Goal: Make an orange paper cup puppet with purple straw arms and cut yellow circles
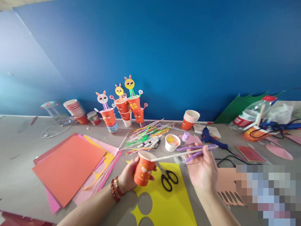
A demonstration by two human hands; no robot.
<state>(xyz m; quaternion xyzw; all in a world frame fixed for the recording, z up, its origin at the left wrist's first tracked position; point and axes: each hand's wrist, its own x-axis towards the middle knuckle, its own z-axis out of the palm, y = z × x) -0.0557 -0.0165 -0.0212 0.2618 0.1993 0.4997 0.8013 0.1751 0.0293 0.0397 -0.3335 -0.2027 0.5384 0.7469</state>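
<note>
My left hand [129, 175] is wrapped round a red paper cup [144, 171] with printed hearts, held upright with its mouth up. Between the fingers of my right hand [204, 168] are purple straws [192, 154] and a longer white straw [175, 155]. The white straw's far end reaches the cup's rim; I cannot tell whether it is fixed there. Below the hands lie black-handled scissors [168, 180] on a yellow sheet [175, 204] with round cut-outs. A roll of clear tape [180, 160] sits just left of my right hand.
Finished cup figures with rabbit faces [102, 98] stand along the blue wall. Coloured straws [150, 135] lie in a heap before them. Orange paper sheets [70, 166] cover the left. A blue glue gun [211, 138], its cord and a plastic bottle [254, 113] are at the right.
</note>
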